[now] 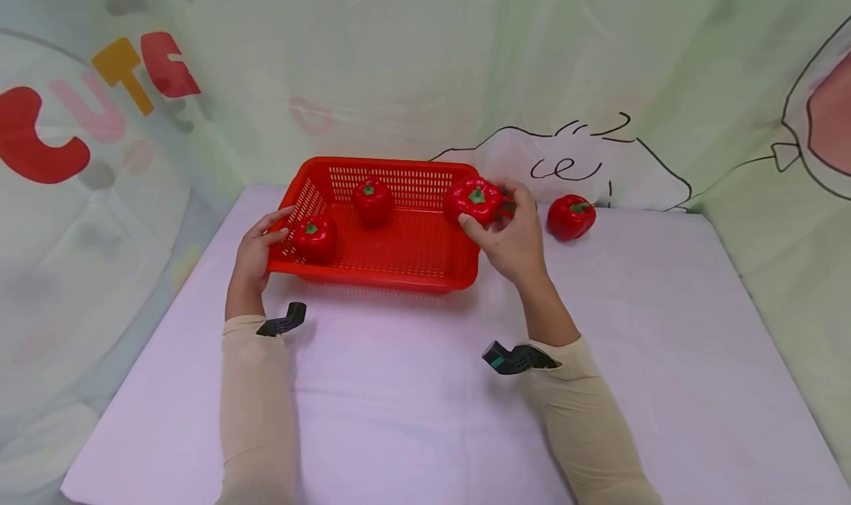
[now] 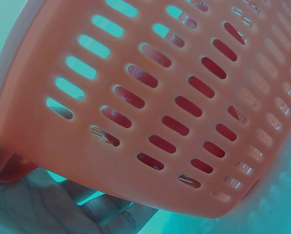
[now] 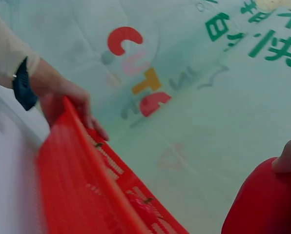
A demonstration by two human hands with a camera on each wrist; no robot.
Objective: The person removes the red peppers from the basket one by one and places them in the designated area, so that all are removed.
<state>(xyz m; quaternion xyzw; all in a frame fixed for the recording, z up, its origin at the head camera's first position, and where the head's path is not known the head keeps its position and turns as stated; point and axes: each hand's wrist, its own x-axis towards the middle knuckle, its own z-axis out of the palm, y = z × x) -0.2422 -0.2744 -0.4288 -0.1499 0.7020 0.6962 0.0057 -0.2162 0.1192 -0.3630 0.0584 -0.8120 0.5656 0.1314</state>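
Observation:
A red plastic basket point(image 1: 385, 277) with slotted walls stands toward the back of the table. My left hand point(image 1: 255, 248) grips its left rim; in the left wrist view, fingers point(image 2: 109, 209) show below the basket's slotted wall point(image 2: 77, 141). Inside lie two red bell peppers, one at the left end point(image 1: 315, 238) and one near the back wall point(image 1: 373, 201). Over the basket's right end, my right hand point(image 1: 515, 243) holds another red bell pepper point(image 1: 473, 201) between thumb and fingers, its green stem toward the head camera. That pepper point(image 3: 265, 200) is cut off in the right wrist view.
Right of the basket, a red bell pepper point(image 1: 571, 218) lies on the table by the back edge. The table has a pale lilac cover point(image 1: 392, 394). Printed curtains point(image 1: 399, 69) hang behind and at both sides.

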